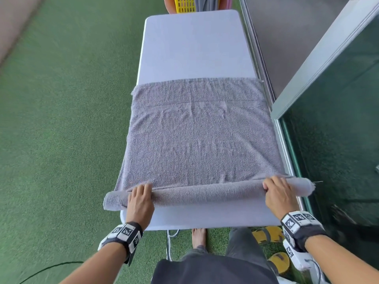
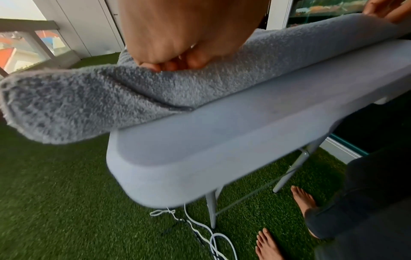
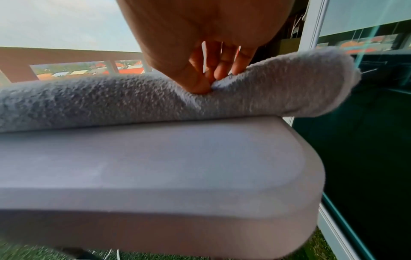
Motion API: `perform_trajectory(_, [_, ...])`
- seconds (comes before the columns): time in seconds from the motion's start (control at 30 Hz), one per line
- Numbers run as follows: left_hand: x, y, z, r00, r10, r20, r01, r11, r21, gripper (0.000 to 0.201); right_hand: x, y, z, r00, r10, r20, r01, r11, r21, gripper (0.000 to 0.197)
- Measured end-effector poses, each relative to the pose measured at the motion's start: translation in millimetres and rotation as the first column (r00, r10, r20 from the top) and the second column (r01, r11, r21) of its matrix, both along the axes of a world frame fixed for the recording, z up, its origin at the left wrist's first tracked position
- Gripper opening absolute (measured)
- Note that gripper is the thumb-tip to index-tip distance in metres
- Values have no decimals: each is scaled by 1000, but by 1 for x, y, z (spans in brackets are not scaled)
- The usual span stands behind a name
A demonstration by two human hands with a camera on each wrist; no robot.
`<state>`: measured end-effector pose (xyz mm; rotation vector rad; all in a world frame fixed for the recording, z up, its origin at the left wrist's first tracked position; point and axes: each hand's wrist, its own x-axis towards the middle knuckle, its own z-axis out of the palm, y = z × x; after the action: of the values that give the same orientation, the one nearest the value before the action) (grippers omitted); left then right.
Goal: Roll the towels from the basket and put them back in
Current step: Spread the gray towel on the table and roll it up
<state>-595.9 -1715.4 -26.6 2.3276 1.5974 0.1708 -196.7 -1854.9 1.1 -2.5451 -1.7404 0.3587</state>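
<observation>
The left hand's [image 1: 140, 199] fingers [image 2: 169, 66] curl over the rolled near edge of the grey terry-cloth towel [image 1: 203, 140], and the right hand [image 1: 280, 193] pinches the same roll near its other end. The towel lies spread across the pale rectangular plastic surface [image 1: 194, 46], its roll's ends overhanging both sides. A yellow slatted plastic basket [image 1: 184, 4] stands beyond the far end.

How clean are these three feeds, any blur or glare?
Head view: even daylight, sharp towel, edges bowed by the wide lens. Left wrist view: left hand a soft blur, towel end smeared. Right wrist view: right hand out of focus, bright sky, no glare.
</observation>
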Motion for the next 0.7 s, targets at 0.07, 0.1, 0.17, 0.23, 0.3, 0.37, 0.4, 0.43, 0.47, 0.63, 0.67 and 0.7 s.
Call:
perform_trajectory(0.07, [-5,-10,1,998,-2,68,3,1000,-13,18,0,-5,-3,1000,7,-2,-7,1000,-12,39])
perform_trajectory(0.1, [-10,-16,1,997,-20,69,21,1000,-12,25,1,-8,-6,1000,17,-8,-18,999,-33,46])
perform_trajectory(0.17, [-22,-25,-6,995,-95,-8,95,995,3,43,3,-16,-12,999,44,-29,-47,995,-87,65])
perform_trajectory(0.23, [-31,-27,-12,985,-159,-73,157,987,-26,69,3,-22,-16,999,38,-39,-41,995,-88,70])
perform_trajectory(0.3, [-31,-23,-10,983,-161,-93,156,986,-55,75,-2,-30,-16,999,15,-42,-18,997,-79,66])
perform_trajectory(0.37, [-28,-20,-6,983,-158,-89,156,987,-38,74,-9,-40,-15,999,-2,-54,-2,997,-76,63])
perform_trajectory(0.4, [-27,-19,-3,983,-156,-94,153,988,-33,72,-12,-46,-15,998,-10,-64,5,997,-80,63])
perform_trajectory(0.43, [-26,-17,-2,982,-155,-108,152,988,-33,71,-15,-51,-16,997,-18,-77,11,996,-90,63])
perform_trajectory(0.47, [-25,-16,0,979,-155,-130,152,988,-34,70,-17,-56,-18,996,-23,-86,15,995,-96,64])
perform_trajectory(0.63, [-21,-10,9,972,-160,-173,159,987,-22,56,-19,-67,-23,995,-17,-101,7,995,-101,63])
perform_trajectory(0.67, [-22,-10,12,970,-171,-175,166,985,-43,49,-18,-66,-21,996,-7,-93,-3,994,-108,60])
perform_trajectory(0.7, [-23,-11,14,967,-182,-178,174,983,-62,41,-18,-64,-19,996,-2,-88,-7,994,-110,56])
